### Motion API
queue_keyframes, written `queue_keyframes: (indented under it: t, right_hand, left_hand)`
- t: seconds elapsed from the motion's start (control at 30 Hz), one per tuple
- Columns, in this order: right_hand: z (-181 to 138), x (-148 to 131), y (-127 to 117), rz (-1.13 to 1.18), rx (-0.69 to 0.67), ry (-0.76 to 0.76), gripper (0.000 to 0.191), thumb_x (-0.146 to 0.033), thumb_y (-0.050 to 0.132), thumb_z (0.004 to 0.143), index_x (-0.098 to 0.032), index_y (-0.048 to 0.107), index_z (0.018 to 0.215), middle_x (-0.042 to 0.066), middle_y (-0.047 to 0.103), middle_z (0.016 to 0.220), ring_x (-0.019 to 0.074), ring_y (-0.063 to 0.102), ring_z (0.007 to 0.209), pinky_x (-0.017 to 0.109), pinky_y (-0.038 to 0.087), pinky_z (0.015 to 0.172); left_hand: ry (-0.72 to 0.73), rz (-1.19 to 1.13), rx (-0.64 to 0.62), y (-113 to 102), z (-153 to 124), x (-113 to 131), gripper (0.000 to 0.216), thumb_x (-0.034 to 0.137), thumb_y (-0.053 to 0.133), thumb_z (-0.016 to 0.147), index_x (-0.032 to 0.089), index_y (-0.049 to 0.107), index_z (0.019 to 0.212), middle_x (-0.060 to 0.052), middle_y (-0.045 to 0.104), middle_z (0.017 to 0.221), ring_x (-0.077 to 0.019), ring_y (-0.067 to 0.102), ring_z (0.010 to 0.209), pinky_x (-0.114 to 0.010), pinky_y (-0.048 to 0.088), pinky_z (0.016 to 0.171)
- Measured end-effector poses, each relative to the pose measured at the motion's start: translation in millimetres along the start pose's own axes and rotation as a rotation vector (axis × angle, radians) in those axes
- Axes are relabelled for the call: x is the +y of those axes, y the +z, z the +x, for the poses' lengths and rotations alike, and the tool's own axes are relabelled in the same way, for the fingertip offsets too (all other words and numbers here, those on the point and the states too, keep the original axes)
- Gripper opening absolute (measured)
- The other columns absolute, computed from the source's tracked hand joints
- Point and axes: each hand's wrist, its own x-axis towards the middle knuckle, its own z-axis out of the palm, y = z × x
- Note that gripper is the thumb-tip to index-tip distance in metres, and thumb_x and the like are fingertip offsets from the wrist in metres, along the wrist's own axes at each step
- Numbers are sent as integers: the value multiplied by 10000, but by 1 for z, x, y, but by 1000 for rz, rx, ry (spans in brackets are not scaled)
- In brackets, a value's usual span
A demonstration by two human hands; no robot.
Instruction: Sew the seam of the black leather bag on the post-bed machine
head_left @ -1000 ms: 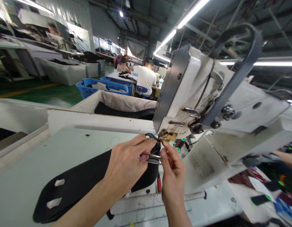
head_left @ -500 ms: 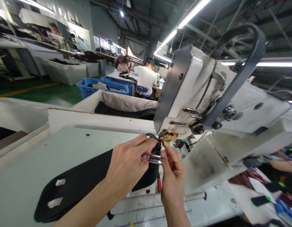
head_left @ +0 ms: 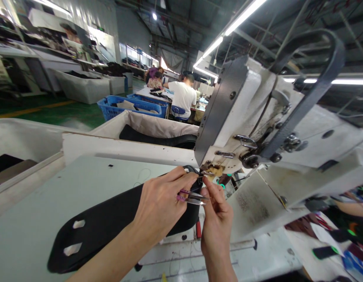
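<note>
sewing machine (head_left: 252,117) - white head, above and right of both hands. work table (head_left: 52,196) - pale green, beneath the grip. black leather panel (head_left: 111,219) - flat on the table, under the left hand and running left of it, two slots at its far end. left hand (head_left: 162,203) - closed around thread snips (head_left: 193,197), blades pointing right. right hand (head_left: 216,215) - fingertips pinched together just beside the blades, below the needle area; whether they hold anything cannot be told.
</note>
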Motion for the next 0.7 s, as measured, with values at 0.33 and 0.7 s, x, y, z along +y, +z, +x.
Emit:
queue_keyframes:
  t: [0.33, 0.7]
  right_hand:
    - [0, 1, -2, 17, -13, -4, 255, -285, 703, 887, -297, 756, 1137, 38, 690, 1110, 175, 611, 1018, 321, 495, 883]
    - [1, 1, 0, 33, -7, -14, 230, -278, 701, 888, -246, 766, 1106, 59, 671, 1096, 179, 620, 987, 327, 499, 863]
  left_hand:
    - [-9, 8, 7, 2, 2, 1, 334, 4, 487, 763, 254, 665, 897, 35, 605, 808, -112, 567, 692, -256, 382, 618]
    - [7, -5, 11, 1, 0, 2, 369, -9, 490, 732, 247, 682, 917, 33, 583, 781, -108, 548, 672, -253, 378, 607]
